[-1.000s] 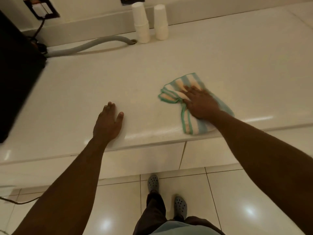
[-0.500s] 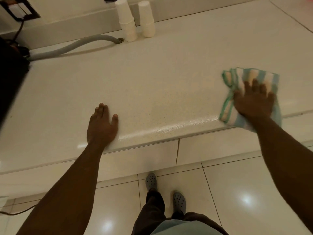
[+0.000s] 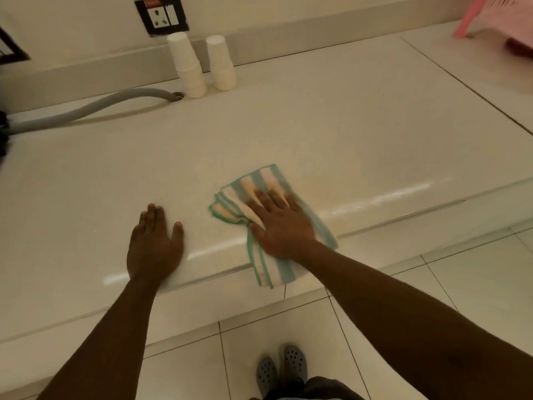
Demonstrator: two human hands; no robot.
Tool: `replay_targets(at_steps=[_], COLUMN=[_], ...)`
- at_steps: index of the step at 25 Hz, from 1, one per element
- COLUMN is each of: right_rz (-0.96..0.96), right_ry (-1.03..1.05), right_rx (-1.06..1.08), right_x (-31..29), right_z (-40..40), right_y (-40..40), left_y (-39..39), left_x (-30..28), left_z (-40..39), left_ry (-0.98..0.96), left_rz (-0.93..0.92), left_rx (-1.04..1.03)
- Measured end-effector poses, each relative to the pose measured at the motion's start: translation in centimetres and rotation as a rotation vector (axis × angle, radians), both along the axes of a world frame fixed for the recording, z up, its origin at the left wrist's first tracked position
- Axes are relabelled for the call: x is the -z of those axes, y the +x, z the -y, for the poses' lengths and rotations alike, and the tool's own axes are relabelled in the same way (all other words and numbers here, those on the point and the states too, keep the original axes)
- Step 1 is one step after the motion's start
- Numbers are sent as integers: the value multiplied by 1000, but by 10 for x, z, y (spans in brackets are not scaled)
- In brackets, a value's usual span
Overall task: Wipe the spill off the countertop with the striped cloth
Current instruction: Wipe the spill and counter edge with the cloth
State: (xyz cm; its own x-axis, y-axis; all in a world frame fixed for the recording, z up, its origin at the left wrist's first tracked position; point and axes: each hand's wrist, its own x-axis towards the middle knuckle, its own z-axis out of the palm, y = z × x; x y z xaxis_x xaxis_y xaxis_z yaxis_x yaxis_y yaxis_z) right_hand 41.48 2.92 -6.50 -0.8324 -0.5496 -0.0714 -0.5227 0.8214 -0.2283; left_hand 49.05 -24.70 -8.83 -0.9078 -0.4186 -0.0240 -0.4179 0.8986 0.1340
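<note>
The striped cloth (image 3: 269, 183), green, white and peach, lies bunched on the white countertop (image 3: 331, 134) near its front edge, one corner hanging over the edge. My right hand (image 3: 281, 223) presses flat on the cloth with fingers spread. Left of it, my left hand (image 3: 155, 243) rests palm down on the bare counter, holding nothing. A faint wet sheen shows along the front edge to the right of the cloth. No distinct spill is visible.
Two stacks of white paper cups (image 3: 187, 64) stand at the back by the wall. A grey hose (image 3: 95, 106) runs from the left into a hole in the counter. A wall socket (image 3: 163, 14) sits above. A pink basket (image 3: 496, 21) is at the far right.
My right hand swept the cloth out to the right along the front edge, then back left toward my left hand. My left hand stayed planted on the counter.
</note>
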Motion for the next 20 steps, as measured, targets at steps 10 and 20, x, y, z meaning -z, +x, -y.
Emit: replay_targets(at_steps=[10,20], right_rz=[-16,-59], right_ry=[5,71], right_rx=[855,-22], right_x=[10,2], right_z=[-137,-104], right_y=[-87,-82], left_y=[-4,-120], left_x=[-8,-12], left_z=[-3,-82], left_ry=[47,95], left_rz=[24,27], left_rx=[27,239])
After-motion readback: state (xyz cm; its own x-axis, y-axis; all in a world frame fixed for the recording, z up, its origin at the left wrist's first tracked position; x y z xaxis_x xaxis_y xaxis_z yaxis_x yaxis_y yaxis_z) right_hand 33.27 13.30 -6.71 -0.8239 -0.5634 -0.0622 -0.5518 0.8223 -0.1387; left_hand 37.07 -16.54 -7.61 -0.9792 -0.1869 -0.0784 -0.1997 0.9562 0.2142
